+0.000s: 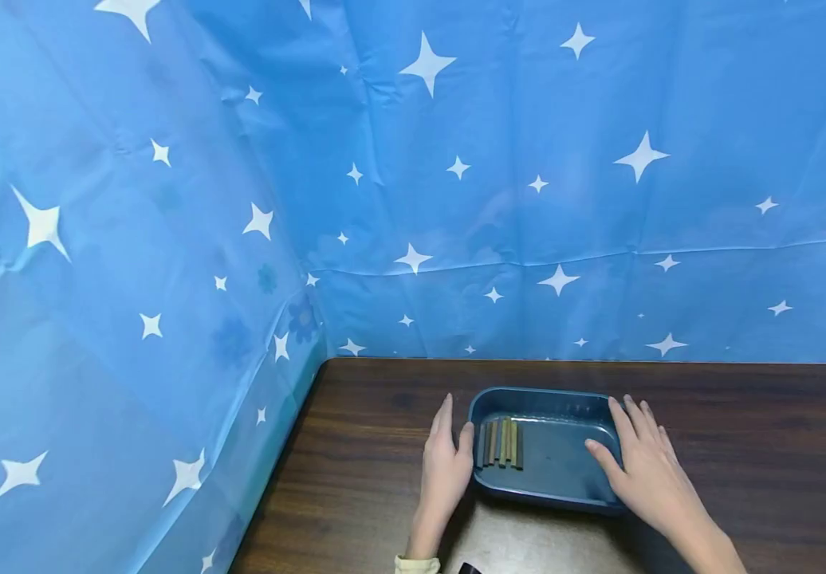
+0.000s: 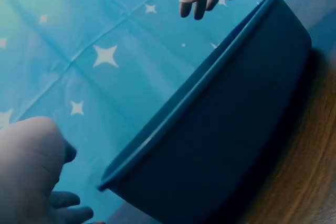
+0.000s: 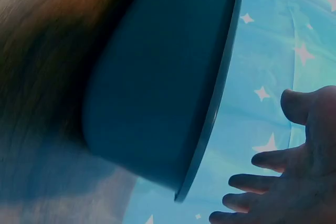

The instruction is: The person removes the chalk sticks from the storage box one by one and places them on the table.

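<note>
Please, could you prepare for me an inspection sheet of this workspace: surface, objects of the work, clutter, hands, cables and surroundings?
Surface: tabletop, dark brown with wood grain.
Job's things: dark blue tray with rounded corners; inside, at its left end, a row of short sticks lying side by side.
Clutter: one small dark object, cut off by the head view's bottom edge; cannot tell what it is.
Hands: left hand beside the tray's left end, right hand at its right end; both open, contact with the tray not certain.
Cables: nothing seen.
Surroundings: blue sheeting with white stars, behind the tabletop and on its left.
</note>
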